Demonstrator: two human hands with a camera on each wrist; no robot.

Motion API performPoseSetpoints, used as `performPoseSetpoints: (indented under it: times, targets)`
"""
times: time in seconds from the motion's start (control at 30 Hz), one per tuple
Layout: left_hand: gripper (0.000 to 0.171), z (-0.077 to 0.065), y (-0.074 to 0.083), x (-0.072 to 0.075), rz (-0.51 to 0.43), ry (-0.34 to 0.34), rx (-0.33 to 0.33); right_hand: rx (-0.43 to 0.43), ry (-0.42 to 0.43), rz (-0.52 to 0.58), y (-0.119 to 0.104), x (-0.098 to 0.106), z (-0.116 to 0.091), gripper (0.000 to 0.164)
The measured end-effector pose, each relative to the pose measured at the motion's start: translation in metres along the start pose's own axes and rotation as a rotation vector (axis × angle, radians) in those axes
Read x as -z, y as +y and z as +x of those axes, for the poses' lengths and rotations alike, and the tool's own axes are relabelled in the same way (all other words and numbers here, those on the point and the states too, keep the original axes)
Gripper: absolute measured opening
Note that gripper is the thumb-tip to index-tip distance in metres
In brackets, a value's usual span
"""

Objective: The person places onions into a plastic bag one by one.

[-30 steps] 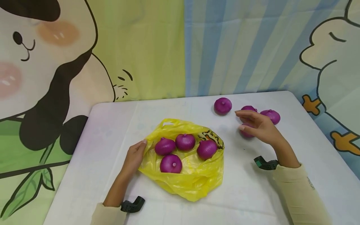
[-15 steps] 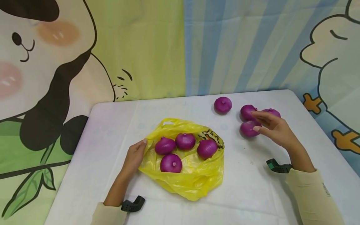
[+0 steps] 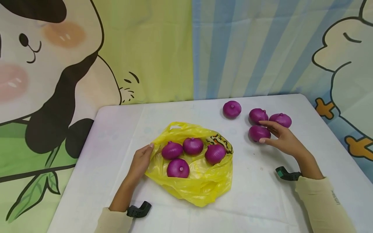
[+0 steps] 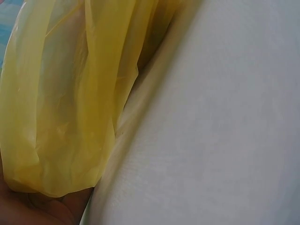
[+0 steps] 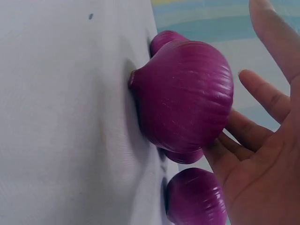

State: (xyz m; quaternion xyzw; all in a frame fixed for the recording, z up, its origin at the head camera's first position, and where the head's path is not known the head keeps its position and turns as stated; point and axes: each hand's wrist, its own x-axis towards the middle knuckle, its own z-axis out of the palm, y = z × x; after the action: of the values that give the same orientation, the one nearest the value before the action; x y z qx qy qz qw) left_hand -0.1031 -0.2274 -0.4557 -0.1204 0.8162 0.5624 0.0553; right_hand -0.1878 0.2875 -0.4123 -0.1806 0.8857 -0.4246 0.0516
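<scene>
Onion, nearest of four on the right of the worktop: I see it glossy, purple, squat and finely ribbed, with a stubby stem. I have the right hand beside it, fingers apart; whether they touch, I cannot tell. The left hand has fingers clamped on the yellow bag, where four more onions lie.

Eight onions, one yellow bag
</scene>
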Motion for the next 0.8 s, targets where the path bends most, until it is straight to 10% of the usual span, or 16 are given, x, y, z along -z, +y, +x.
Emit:
performPoseSetpoints:
  times: [0.8]
  targets:
    - [0.058, 0.000, 0.002, -0.001, -0.001, 0.015, 0.004, -0.112, -0.036, -0.081, 0.009, -0.021, 0.007, 0.071]
